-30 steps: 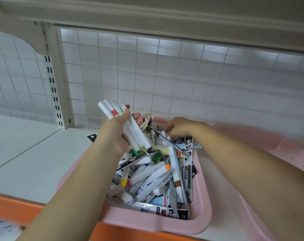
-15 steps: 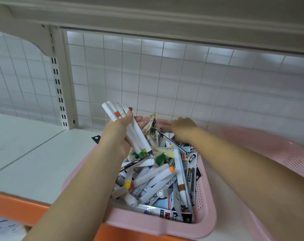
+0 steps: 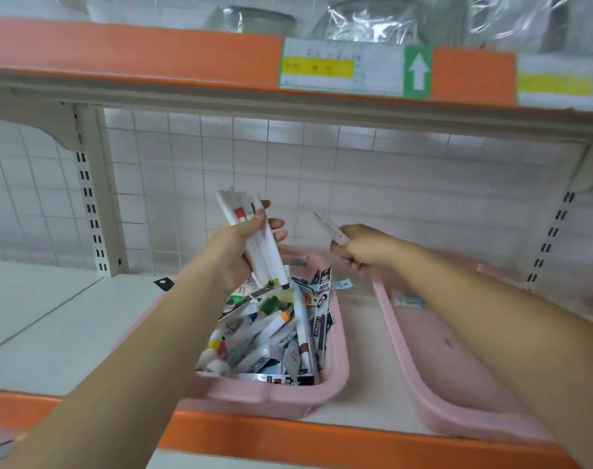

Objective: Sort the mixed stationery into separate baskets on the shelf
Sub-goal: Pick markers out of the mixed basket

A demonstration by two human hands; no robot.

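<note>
A pink basket (image 3: pixel 322 387) on the shelf is heaped with mixed stationery (image 3: pixel 275 330): white markers with coloured caps and packaged pens. Above its far end my left hand (image 3: pixel 244 242) grips a bundle of white markers (image 3: pixel 254 238), standing nearly upright. To the right, my right hand (image 3: pixel 359 245) holds a thin white pen (image 3: pixel 332 228) raised in the air between the two baskets. A second pink basket (image 3: pixel 410 363) stands to the right; a small packaged item (image 3: pixel 408 299) lies at its far end.
The white shelf board (image 3: pixel 44 319) stretches to the left, with an orange front edge (image 3: pixel 288 438). A white grid panel (image 3: pixel 288 170) backs the shelf. The upper shelf (image 3: pixel 153 52) with price labels (image 3: pixel 352 67) hangs overhead, carrying plastic-wrapped goods.
My right hand has lifted out of the heaped basket with a thin pen and moved right. The view has tilted up, showing the upper shelf and second basket.
</note>
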